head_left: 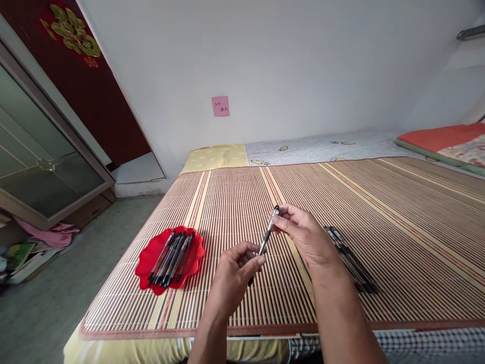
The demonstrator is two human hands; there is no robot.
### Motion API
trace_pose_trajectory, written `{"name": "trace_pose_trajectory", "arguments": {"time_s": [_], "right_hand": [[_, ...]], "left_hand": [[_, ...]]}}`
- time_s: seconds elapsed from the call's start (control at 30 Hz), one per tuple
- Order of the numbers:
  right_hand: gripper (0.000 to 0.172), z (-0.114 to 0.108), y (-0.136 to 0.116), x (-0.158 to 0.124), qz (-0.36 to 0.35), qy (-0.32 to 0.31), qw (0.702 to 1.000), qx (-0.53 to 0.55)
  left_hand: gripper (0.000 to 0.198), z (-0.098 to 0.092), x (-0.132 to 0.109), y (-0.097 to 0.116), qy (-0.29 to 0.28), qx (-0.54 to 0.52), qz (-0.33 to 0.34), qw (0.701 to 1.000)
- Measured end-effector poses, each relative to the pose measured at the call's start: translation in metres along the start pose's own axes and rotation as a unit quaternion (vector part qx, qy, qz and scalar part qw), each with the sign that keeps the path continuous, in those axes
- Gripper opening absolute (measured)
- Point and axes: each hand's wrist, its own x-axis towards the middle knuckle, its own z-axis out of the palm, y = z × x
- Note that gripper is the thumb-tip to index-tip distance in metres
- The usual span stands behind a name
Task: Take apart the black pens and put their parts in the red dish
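Observation:
One black-and-clear pen (268,233) is held at a slant above the striped mat, between both hands. My left hand (239,265) pinches its lower part, and the dark lower end shows below the fingers. Near the black upper end, my right hand (299,230) grips it between thumb and fingers. A red scalloped plate (146,263) rests on the mat to the left, with several similar pens (172,258) lying side by side in it. Several more pens (350,259) lie together on the mat, partly hidden behind my right forearm.
The striped mat (235,202) covers a bed with patterned sheets. Folded orange and floral bedding (447,141) sits at the far right. A pink note (220,106) is stuck on the white wall. At left stand a glass-panelled door (41,146) and items on the floor.

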Motion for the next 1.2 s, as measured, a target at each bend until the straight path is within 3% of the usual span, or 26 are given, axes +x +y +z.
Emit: {"name": "trace_pose_trajectory", "arguments": {"time_s": [0.33, 0.47, 0.57, 0.7, 0.87, 1.03, 1.2], "right_hand": [[0.021, 0.005, 0.0, -0.001, 0.013, -0.118, 0.992, -0.028], [0.023, 0.004, -0.001, -0.002, 0.014, -0.115, 0.993, -0.024], [0.027, 0.004, -0.001, -0.002, 0.011, -0.124, 0.992, -0.015], [0.035, 0.001, 0.003, -0.001, 0.007, -0.086, 0.996, -0.026], [0.031, 0.002, 0.004, 0.001, 0.009, -0.077, 0.995, -0.065], [0.028, 0.007, 0.0, 0.0, 0.01, -0.105, 0.991, -0.086], [0.025, 0.005, 0.001, -0.001, 0.033, -0.159, 0.985, -0.05]], "left_hand": [[0.019, 0.004, -0.005, -0.003, 0.035, 0.019, 0.063, 0.997], [0.024, 0.01, -0.006, -0.002, 0.056, -0.014, 0.054, 0.997], [0.029, 0.012, -0.005, 0.0, 0.031, -0.048, 0.041, 0.998], [0.033, 0.012, -0.003, 0.001, 0.008, -0.07, 0.013, 0.997], [0.039, 0.01, 0.0, 0.0, 0.053, -0.088, 0.004, 0.995], [0.036, 0.011, 0.0, -0.003, 0.116, -0.07, 0.03, 0.99], [0.034, 0.013, -0.001, -0.001, 0.113, -0.067, 0.03, 0.991]]}}
